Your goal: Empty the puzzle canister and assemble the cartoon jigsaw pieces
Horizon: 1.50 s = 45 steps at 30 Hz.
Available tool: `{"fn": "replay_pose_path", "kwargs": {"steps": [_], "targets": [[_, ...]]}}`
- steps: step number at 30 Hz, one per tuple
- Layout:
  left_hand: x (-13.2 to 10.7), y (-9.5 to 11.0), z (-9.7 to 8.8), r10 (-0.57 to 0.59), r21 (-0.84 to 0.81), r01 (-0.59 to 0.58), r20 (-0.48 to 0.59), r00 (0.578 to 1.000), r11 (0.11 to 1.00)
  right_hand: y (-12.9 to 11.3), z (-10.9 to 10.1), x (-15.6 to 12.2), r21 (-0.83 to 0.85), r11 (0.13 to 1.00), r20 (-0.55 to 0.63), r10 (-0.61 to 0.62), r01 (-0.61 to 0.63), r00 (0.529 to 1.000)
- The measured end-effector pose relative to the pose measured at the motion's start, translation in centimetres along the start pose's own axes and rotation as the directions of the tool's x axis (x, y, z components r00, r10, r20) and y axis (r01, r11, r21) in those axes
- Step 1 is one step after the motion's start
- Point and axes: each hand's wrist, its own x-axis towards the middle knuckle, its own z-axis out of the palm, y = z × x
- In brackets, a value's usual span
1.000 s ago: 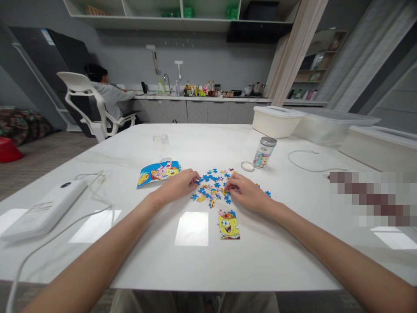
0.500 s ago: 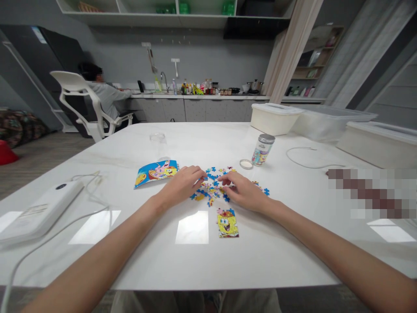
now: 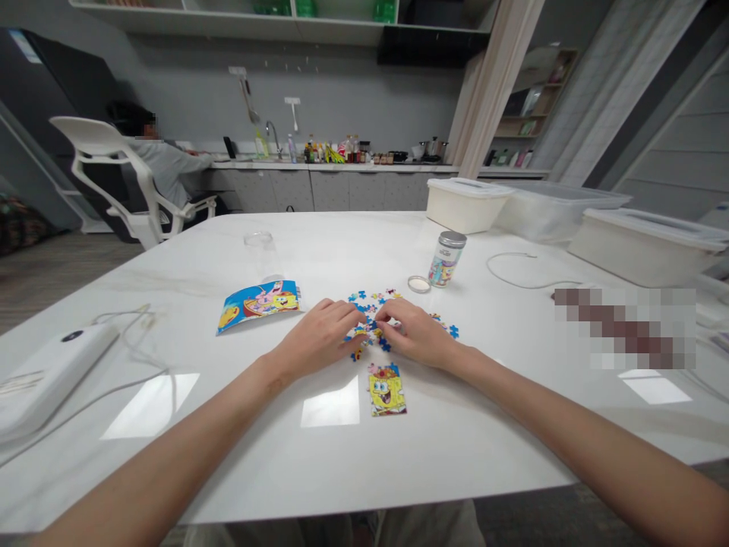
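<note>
Loose jigsaw puzzle pieces (image 3: 359, 297), mostly blue with yellow and pink, lie in a pile between my hands. My left hand (image 3: 324, 332) rests at the pile's left edge, fingers bent but apart from the thumb, over some pieces. From the right, my right hand (image 3: 414, 333) reaches in with fingertips and thumb pinched at a small blue puzzle piece (image 3: 373, 325). Nearer to me lies a joined puzzle section (image 3: 388, 390) showing a yellow cartoon face. A curved picture sheet (image 3: 259, 305) with cartoon figures lies left of my left hand.
Behind the pile stand a printed can (image 3: 447, 260) and a round lid (image 3: 419, 284). A clear container (image 3: 260, 254) stands back left. A white device (image 3: 60, 376) with cables lies left. Storage boxes (image 3: 467, 207) line the back right. A person (image 3: 165, 167) sits beyond the table.
My right hand's fingers have closed into a pinch at the pile. My left hand has lowered slightly toward me beside the pieces. The whole view has shifted a little.
</note>
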Motion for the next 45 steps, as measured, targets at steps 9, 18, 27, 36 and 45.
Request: {"fn": "replay_pose_path", "kwargs": {"steps": [9, 18, 27, 36, 45], "targets": [[-0.2, -1.1, -0.2, -0.006, 0.103, -0.002, 0.079, 0.997, 0.995, 1.0, 0.0, 0.0, -0.018, 0.993, -0.043, 0.115, -0.115, 0.992], [-0.4, -1.9, -0.9, 0.002, 0.132, -0.032, 0.218, 0.976, 0.991, 1.5, 0.1, 0.1, -0.031, 0.973, -0.062, 0.226, -0.228, 0.972], [-0.5, -1.9, -0.3, -0.087, 0.07, 0.072, 0.233, 0.969, 0.995, 1.6, -0.5, 0.0, 0.007, 0.967, -0.053, 0.253, -0.253, 0.966], [-0.5, -1.9, -0.8, -0.095, 0.019, 0.093, 0.234, 0.968, 0.995, 1.6, -0.3, 0.0, 0.001, 0.97, -0.026, 0.244, -0.244, 0.969], [-0.4, -0.9, -0.7, 0.081, -0.16, -0.041, 0.253, 0.964, 0.986, 1.1, -0.6, 0.2, -0.058, 0.956, 0.026, 0.289, -0.287, 0.957]]}}
